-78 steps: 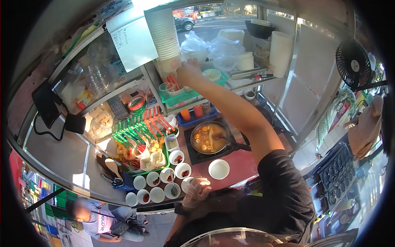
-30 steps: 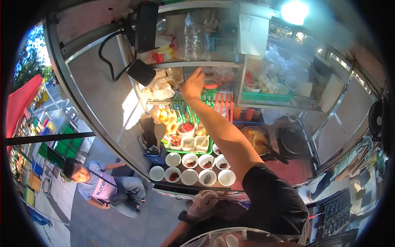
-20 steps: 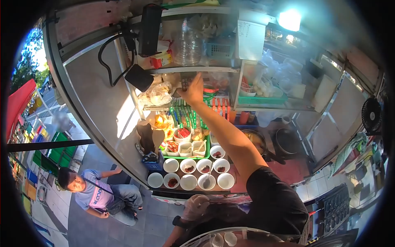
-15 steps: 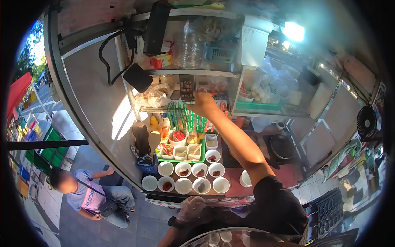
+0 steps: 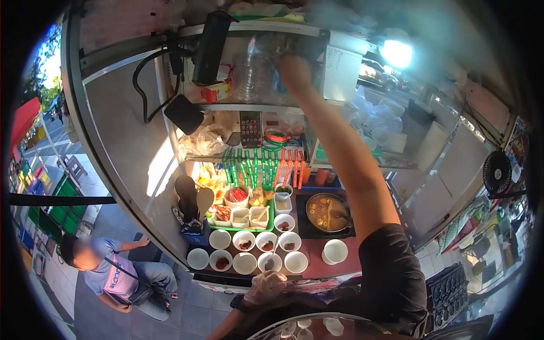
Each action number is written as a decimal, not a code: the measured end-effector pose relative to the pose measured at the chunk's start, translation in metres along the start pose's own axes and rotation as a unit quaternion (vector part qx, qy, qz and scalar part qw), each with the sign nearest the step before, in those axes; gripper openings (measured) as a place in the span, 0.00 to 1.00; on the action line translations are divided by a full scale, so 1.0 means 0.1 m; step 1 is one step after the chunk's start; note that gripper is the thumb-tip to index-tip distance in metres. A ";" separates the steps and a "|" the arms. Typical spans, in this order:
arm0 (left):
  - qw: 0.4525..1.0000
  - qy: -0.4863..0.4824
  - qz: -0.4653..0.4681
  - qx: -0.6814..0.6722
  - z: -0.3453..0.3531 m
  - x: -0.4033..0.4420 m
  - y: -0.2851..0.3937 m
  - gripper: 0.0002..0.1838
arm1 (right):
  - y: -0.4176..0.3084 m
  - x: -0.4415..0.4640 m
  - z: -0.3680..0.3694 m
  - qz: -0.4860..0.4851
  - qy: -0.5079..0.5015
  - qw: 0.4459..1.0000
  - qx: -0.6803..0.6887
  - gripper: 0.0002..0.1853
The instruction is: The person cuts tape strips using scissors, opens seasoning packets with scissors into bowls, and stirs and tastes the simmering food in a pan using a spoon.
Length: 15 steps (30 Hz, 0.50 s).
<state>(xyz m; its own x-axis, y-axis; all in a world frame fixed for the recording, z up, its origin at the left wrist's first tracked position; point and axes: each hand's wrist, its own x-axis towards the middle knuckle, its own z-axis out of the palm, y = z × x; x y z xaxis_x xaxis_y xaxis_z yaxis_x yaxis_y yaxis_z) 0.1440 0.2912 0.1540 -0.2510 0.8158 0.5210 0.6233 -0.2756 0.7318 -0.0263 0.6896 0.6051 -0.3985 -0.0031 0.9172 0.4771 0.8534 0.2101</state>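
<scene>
My right hand (image 5: pixel 293 69) reaches up to the upper shelf, beside clear plastic bottles (image 5: pixel 247 71); its fingers are blurred and partly hidden. In a clear plastic glove, my left hand (image 5: pixel 266 286) is curled at the counter's front edge, just below a white cup with a spoon (image 5: pixel 270 262); what it holds, if anything, is hidden. Two rows of white cups stand there, several with dark red paste (image 5: pixel 221 262). A pan of orange broth (image 5: pixel 328 213) sits on the black stove, and a white bowl (image 5: pixel 335 251) stands in front of it.
A green tray (image 5: pixel 271 215) holds containers of ingredients under a row of green and red clips (image 5: pixel 263 166). A phone (image 5: pixel 250 129) leans on the middle shelf. A black power adapter (image 5: pixel 183 114) hangs at left. A seated person (image 5: pixel 122 277) is beyond the stall; a fan (image 5: pixel 497 173) is at right.
My right hand has gone from the right-hand shelf to the phone on the middle shelf, then up to the upper shelf. My gloved left hand has left the cup it was at and stays low.
</scene>
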 end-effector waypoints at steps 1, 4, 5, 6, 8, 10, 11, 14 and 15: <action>1.000 0.006 0.002 -0.005 0.02 -0.02 -0.01 0.10 | 0.03 0.01 0.10 -0.008 -0.006 1.000 -0.021 0.08; 1.000 0.022 -0.016 -0.007 0.06 -0.15 -0.10 0.10 | 0.17 0.04 0.45 -0.018 0.003 0.999 -0.043 0.06; 0.999 0.026 -0.030 -0.005 0.06 -0.18 -0.14 0.10 | 0.26 0.06 0.53 -0.032 -0.012 0.999 -0.033 0.07; 0.999 0.032 -0.031 -0.005 0.06 -0.21 -0.17 0.10 | 0.29 0.08 0.51 -0.046 -0.028 0.998 -0.023 0.09; 0.999 0.048 -0.021 0.010 0.05 -0.22 -0.21 0.11 | 0.32 0.06 0.45 -0.046 -0.005 0.999 0.016 0.10; 0.998 0.049 -0.020 0.022 0.02 -0.21 -0.22 0.10 | 0.32 0.06 0.37 -0.054 0.055 0.996 0.049 0.09; 0.998 0.045 -0.020 0.036 0.00 -0.21 -0.21 0.09 | 0.28 0.06 0.28 -0.074 0.109 0.986 0.098 0.09; 0.998 0.029 -0.046 0.038 -0.05 -0.15 -0.14 0.10 | 0.24 0.02 0.18 0.014 0.087 0.978 0.187 0.07; 0.998 0.028 -0.045 0.036 -0.04 -0.15 -0.15 0.10 | 0.24 0.01 0.19 0.014 0.086 0.979 0.186 0.07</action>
<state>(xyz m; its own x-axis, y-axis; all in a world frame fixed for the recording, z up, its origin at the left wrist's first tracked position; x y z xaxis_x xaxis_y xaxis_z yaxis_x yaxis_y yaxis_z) 0.1349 0.2812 0.1372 -0.3491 0.8051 0.4795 0.6476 -0.1626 0.7444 -0.0306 0.7199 0.6042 -0.2366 -0.0369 0.9709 0.1558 0.9849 0.0754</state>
